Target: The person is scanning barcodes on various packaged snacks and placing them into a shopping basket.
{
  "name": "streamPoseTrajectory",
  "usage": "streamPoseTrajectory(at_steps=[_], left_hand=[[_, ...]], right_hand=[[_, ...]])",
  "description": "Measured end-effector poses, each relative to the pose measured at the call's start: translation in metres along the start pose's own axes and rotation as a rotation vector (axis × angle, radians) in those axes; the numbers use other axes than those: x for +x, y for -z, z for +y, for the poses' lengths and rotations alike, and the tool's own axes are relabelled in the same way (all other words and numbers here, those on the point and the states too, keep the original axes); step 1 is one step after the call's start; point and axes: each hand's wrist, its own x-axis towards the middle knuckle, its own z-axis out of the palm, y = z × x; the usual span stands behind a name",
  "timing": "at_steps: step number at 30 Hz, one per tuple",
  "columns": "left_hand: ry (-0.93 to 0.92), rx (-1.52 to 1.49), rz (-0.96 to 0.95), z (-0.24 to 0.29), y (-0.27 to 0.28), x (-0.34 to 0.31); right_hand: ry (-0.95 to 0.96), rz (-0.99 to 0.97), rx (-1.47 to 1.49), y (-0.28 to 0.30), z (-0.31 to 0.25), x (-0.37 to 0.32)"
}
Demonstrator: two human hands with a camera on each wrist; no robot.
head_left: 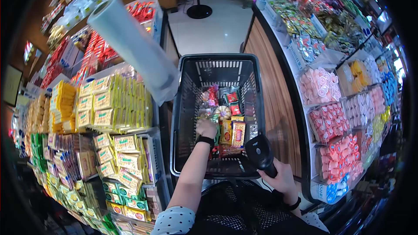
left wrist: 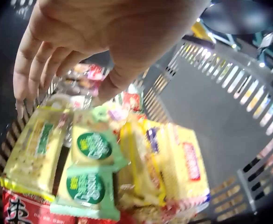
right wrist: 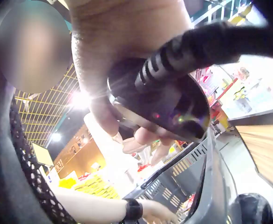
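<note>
My left hand (head_left: 206,127) reaches down into a black plastic shopping basket (head_left: 175,122), above its left side. In the left wrist view its fingers (left wrist: 34,70) hang loosely extended over the snack packets. Below them are two pale green packets (left wrist: 92,144), a yellow-edged clear packet (left wrist: 38,149) and a red packet (left wrist: 27,210). A tall yellow-and-white packet (head_left: 238,134) stands to the right of that hand. Outside the basket's near right corner, my right hand (head_left: 283,177) grips a black barcode scanner (head_left: 260,152) by its handle; a ribbed cable (right wrist: 174,56) runs from it.
A large roll of clear plastic bags (head_left: 130,45) leans over the basket's left edge. Snack shelves (head_left: 126,161) crowd the left side. A wood-panelled counter (head_left: 278,91) borders the right, with bins of wrapped sweets (head_left: 339,156) on it. A round black stand base (head_left: 199,11) sits on the floor ahead.
</note>
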Motion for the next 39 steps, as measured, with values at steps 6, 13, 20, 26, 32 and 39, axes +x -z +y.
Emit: streamPoseTrajectory(at_steps=[6, 13, 20, 26, 32, 39], left_hand=[[0.096, -0.172, -0.271, -0.023, -0.037, 0.02], [0.012, -0.11, -0.197, -0.028, -0.03, 0.026], [-0.175, -0.132, -0.179, -0.037, 0.06, 0.015], [-0.455, -1.691, -0.762, -0.068, 0.152, -0.085], [-0.308, -2.399, -0.891, -0.094, 0.155, -0.17], [-0.408, -2.197, -0.7, -0.127, 0.135, -0.2]], right_hand=[[-0.105, 0.068, 0.09, 0.008, 0.011, -0.024], [-0.102, 0.113, 0.075, 0.0, 0.018, -0.032], [-0.024, 0.087, 0.046, 0.005, 0.012, -0.022], [0.077, 0.04, 0.209, 0.002, -0.005, -0.011], [0.366, -0.25, 0.168, -0.003, -0.027, -0.002], [0.52, -0.348, 0.007, -0.028, -0.048, 0.003]])
